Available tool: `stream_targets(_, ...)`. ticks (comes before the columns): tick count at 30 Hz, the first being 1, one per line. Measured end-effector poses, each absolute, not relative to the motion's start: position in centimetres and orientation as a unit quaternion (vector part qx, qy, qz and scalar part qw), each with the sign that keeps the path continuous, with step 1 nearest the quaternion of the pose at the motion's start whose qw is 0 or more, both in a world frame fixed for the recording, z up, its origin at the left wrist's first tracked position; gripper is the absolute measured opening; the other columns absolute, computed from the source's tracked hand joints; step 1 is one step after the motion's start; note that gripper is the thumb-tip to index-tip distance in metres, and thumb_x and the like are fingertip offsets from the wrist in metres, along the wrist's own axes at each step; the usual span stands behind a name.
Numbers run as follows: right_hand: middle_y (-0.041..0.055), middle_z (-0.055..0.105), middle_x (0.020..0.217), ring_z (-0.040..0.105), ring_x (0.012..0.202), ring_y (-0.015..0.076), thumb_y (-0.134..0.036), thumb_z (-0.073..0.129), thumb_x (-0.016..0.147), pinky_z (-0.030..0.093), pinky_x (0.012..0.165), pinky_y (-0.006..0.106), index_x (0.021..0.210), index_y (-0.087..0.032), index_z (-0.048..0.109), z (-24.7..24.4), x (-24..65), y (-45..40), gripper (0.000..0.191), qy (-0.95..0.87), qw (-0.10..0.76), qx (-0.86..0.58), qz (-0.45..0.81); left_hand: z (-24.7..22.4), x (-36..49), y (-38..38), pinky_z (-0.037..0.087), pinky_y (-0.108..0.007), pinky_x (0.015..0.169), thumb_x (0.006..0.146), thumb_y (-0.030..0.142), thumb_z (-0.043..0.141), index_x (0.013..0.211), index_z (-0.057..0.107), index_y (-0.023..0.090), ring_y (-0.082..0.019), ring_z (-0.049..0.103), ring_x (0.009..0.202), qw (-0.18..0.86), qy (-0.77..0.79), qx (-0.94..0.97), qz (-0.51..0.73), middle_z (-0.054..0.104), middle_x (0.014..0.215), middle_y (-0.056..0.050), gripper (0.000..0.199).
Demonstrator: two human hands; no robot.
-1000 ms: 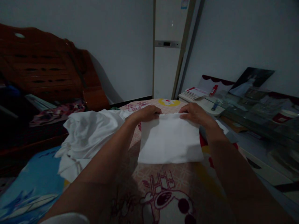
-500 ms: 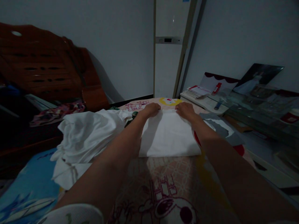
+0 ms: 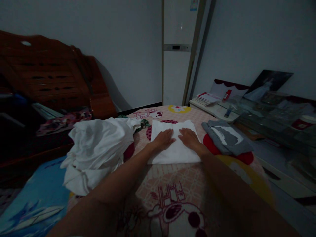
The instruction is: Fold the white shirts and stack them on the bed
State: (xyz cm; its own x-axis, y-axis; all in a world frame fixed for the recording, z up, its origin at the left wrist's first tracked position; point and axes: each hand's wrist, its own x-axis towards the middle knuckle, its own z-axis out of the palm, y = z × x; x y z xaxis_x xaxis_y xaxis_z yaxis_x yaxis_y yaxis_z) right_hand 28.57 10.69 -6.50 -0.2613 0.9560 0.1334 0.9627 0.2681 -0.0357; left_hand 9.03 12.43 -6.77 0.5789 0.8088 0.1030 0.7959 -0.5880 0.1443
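While both arms stretch forward over the pink cover [image 3: 170, 172], the left hand [image 3: 163, 140] and the right hand [image 3: 189, 136] rest palm down on the white cloth [image 3: 174, 155]. Each hand is spread nearly flat, fingers extended and pointing away from the body, and neither appears to have hold of anything; they look to be pressing or smoothing. The fingertips of the two hands are near each other but apart, with a strip of cloth showing between them.

The white cloth lies flat on the pink cover, straight ahead of the person. Its near edge is fairly straight, and its far edge dips slightly between two corners. Judging by that compact, four-sided shape, most of its folding seems done, and what shows of the surface is largely smooth. How many layers it has cannot be told, nor whether it needs another fold.

To the right, well clear of the hands, the grey cloth [image 3: 228, 139], with a white patch on its top, lies as a flat bundle and looks finished. To the left, the white heap [image 3: 100, 141] is loose and rumpled, so whatever it holds appears unfolded; how many pieces it contains is hidden in the creases. A dark green patterned bit of fabric [image 3: 145, 123] shows at the heap's far end, near the white cloth. By these signs the work stands partway: one bundle neat, one close to it, the heap untidied.
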Motion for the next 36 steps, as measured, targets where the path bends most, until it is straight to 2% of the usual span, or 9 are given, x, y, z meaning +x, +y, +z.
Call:
stream_targets(4, 0.0147, 0.039, 0.152, 0.035, 0.141, 0.0261, -0.034, 0.038, 0.099, 0.027, 0.114, 0.04, 0.144, -0.015, 0.044, -6.8, 29.1, 9.3, 0.049, -0.79, 0.065, -0.61, 0.005, -7.1, 8.4, 11.6, 0.025, -0.047, 0.114, 0.099, 0.045, 0.03, 0.149, 0.029, 0.019, -0.027, 0.026, 0.145, 0.044, 0.477, 0.876, 0.059, 0.027, 0.157, -0.015, 0.056)
stream_targets(8, 0.0167, 0.042, 0.149, 0.036, 0.141, 0.024, -0.031, 0.039, 0.099, 0.027, 0.116, 0.037, 0.141, -0.012, 0.047, -6.6, 29.2, 7.1, 0.047, -0.796, 0.094, -0.599, 0.002, -6.2, 8.0, 10.8, 0.029, -0.043, 0.113, 0.099, 0.044, 0.032, 0.15, 0.027, 0.015, -0.026, 0.028, 0.144, 0.058, 0.473, 0.877, 0.064, 0.029, 0.156, -0.019, 0.058)
stream_targets(14, 0.0153, 0.047, 0.146, 0.04, 0.138, 0.0274, -0.031, 0.045, 0.096, 0.032, 0.114, 0.044, 0.134, -0.016, 0.055, -7.3, 29.6, 4.1, 0.043, -0.804, 0.147, -0.575, 0.026, -6.2, 5.6, 8.6, 0.032, -0.041, 0.112, 0.097, 0.04, 0.038, 0.145, 0.037, 0.015, -0.026, 0.033, 0.142, 0.063, 0.456, 0.884, 0.081, 0.036, 0.153, -0.018, 0.054)
stream_targets(18, 0.0126, 0.068, 0.121, 0.062, 0.114, 0.0224, -0.025, 0.041, 0.095, 0.047, 0.099, 0.035, 0.11, -0.016, 0.069, -5.3, 31.9, 3.8, 0.034, -0.75, 0.255, -0.605, 0.083, -4.8, 3.1, 7.8, 0.042, -0.034, 0.102, 0.093, 0.035, 0.047, 0.133, 0.052, 0.016, -0.023, 0.053, 0.125, 0.074, 0.55, 0.821, 0.134, 0.054, 0.139, -0.015, 0.045)
stream_targets(21, 0.01, 0.075, 0.087, 0.07, 0.083, 0.0208, -0.027, 0.044, 0.089, 0.053, 0.076, 0.029, 0.09, -0.015, 0.073, -4.0, 34.2, 3.3, 0.031, -0.645, 0.306, -0.694, 0.096, -3.8, 1.5, 7.0, 0.046, -0.03, 0.084, 0.088, 0.033, 0.052, 0.109, 0.066, 0.015, -0.021, 0.064, 0.099, 0.083, 0.603, 0.783, 0.128, 0.07, 0.109, -0.012, 0.03)
stream_targets(24, 0.007, 0.068, 0.06, 0.064, 0.054, 0.0159, -0.027, 0.051, 0.083, 0.047, 0.053, 0.023, 0.07, -0.015, 0.069, -4.2, 35.8, 2.5, 0.026, -0.569, 0.312, -0.744, 0.159, -3.9, 0.5, 6.0, 0.042, -0.025, 0.067, 0.085, 0.037, 0.056, 0.08, 0.068, 0.015, -0.018, 0.063, 0.075, 0.126, 0.642, 0.748, 0.114, 0.07, 0.079, -0.007, 0.026)
stream_targets(27, 0.0048, 0.059, 0.045, 0.051, 0.035, 0.012, -0.034, 0.057, 0.082, 0.037, 0.038, 0.022, 0.052, -0.017, 0.058, -4.9, 36.3, 1.8, 0.034, -0.546, 0.267, -0.754, 0.248, -4.8, 0.1, 5.5, 0.035, -0.024, 0.055, 0.081, 0.042, 0.059, 0.059, 0.061, 0.016, -0.015, 0.055, 0.057, 0.206, 0.636, 0.735, 0.118, 0.06, 0.054, -0.003, 0.034)
stream_targets(31, 0.0021, 0.048, 0.035, 0.042, 0.028, 0.0111, -0.042, 0.059, 0.082, 0.03, 0.032, 0.023, 0.044, -0.02, 0.047, -5.2, 36.3, 1.3, 0.045, -0.524, 0.215, -0.762, 0.316, -5.7, 0.1, 5.1, 0.03, -0.022, 0.047, 0.069, 0.043, 0.069, 0.055, 0.056, 0.017, -0.011, 0.047, 0.045, 0.328, 0.61, 0.697, 0.184, 0.051, 0.043, 0.002, 0.032)
stream_targets(36, -0.0034, 0.044, 0.034, 0.036, 0.027, 0.0081, -0.04, 0.064, 0.077, 0.025, 0.03, 0.021, 0.048, -0.021, 0.044, -4.9, 36.9, 0.5, 0.04, -0.516, 0.27, -0.71, 0.395, -5.7, 0.4, 4.7, 0.025, -0.019, 0.04, 0.064, 0.045, 0.072, 0.057, 0.05, 0.017, -0.007, 0.039, 0.037, 0.476, 0.562, 0.621, 0.27, 0.049, 0.04, 0.003, 0.036)
